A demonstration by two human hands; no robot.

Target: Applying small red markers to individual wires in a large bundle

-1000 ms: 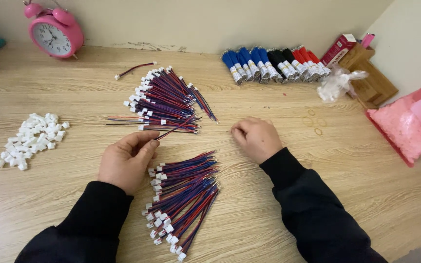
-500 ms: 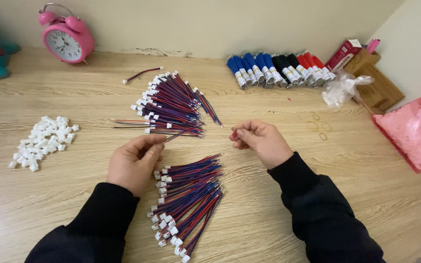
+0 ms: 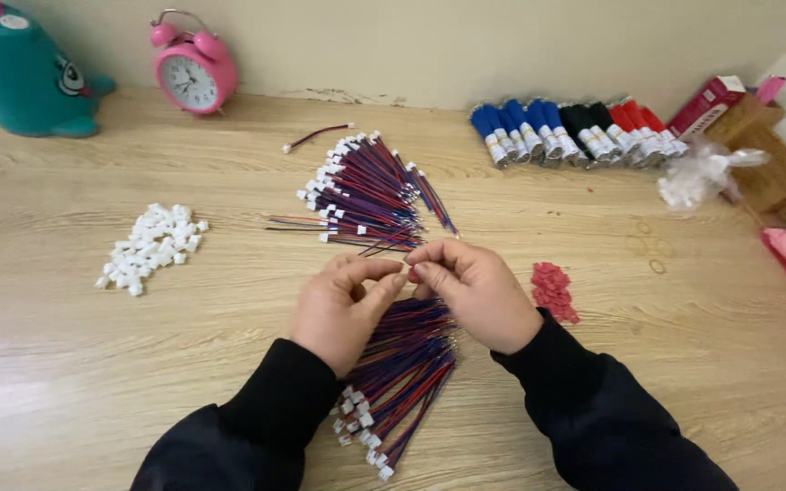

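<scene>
Both hands, left hand (image 3: 343, 305) and right hand (image 3: 475, 291), pinch together above wooden table (image 3: 93, 364).

Small red connector (image 3: 412, 272) pinched between fingertips, red-blue wire bundle (image 3: 402, 364) lying beneath

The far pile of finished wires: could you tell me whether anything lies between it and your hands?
Nothing visible does. The left hand and right hand meet just short of the far wire pile, with only bare table between.
</scene>
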